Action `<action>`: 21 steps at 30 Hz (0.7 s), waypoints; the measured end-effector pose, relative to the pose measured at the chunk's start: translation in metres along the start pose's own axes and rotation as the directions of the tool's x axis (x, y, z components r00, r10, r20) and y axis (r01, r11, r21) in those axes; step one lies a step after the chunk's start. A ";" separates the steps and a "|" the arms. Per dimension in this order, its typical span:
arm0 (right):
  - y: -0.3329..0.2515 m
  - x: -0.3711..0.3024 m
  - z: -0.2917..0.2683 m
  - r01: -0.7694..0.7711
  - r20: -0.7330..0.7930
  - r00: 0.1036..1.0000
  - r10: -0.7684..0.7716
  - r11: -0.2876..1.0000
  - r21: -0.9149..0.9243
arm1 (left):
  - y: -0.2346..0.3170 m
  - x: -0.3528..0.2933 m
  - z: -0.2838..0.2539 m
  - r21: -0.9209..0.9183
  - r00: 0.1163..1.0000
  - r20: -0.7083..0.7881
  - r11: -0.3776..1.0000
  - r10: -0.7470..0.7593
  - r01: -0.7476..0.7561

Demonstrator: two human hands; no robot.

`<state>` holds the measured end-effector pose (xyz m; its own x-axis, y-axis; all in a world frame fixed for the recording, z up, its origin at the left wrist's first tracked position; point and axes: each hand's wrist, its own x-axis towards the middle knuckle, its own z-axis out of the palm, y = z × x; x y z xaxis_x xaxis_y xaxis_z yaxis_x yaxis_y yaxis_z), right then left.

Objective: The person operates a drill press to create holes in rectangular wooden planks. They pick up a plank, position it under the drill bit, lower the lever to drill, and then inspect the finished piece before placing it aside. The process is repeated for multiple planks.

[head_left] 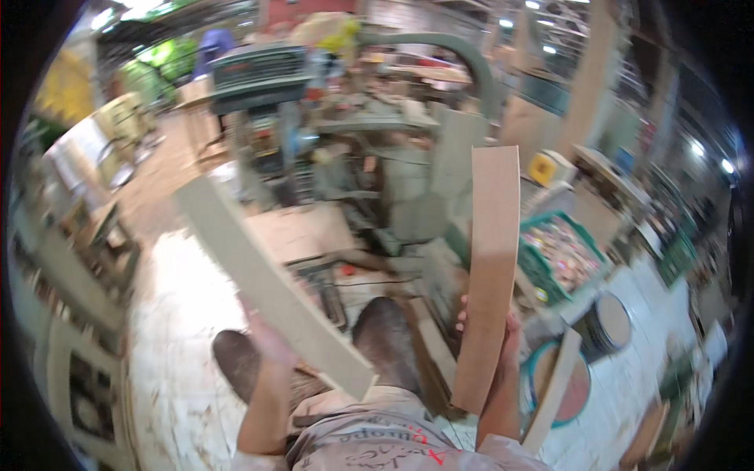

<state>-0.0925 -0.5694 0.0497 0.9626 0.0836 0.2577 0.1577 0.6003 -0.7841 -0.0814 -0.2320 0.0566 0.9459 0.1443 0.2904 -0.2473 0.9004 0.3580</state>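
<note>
My left hand (271,341) grips a long pale wooden board (267,282) near its lower part; the board slants from upper left down toward my lap. Held nearly upright in my right hand (510,337) is a reddish-brown, slightly curved wooden board (493,251). Its fingers wrap round the edges, partly hidden behind the wood. The two boards are apart, one on either side of my knees. Both the left hand and its board are somewhat blurred.
Ahead stands a grey-green machine (393,125) with a curved pipe (471,59). At right are a green crate (550,294) of small pieces, a dark bucket (585,334) and a round teal-rimmed tub (534,385) with a wood strip (554,392) leaning across it. Wooden frames (86,392) stand at left.
</note>
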 end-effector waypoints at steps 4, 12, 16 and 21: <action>0.034 0.017 0.045 0.101 0.184 0.982 -0.040 0.935 -0.339 | -0.009 0.007 0.001 0.073 0.998 -0.015 0.995 -0.069 0.070; 0.098 0.042 0.137 0.389 0.401 0.899 -0.177 0.745 -0.542 | -0.018 0.007 0.005 0.207 0.995 -0.099 0.978 -0.004 0.025; 0.111 0.049 0.157 0.511 0.467 0.848 -0.250 0.618 -0.597 | -0.026 0.006 -0.006 0.239 0.988 -0.152 0.970 -0.010 0.047; 0.119 0.053 0.170 0.534 0.467 0.840 -0.276 0.569 -0.625 | -0.030 0.005 -0.001 0.365 0.985 -0.172 0.930 0.024 0.041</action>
<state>-0.0599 -0.3579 0.0661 0.6624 0.2762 0.6964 0.7417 -0.1112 -0.6614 -0.0693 -0.2578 0.0467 0.9617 0.2346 0.1419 -0.2678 0.6937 0.6686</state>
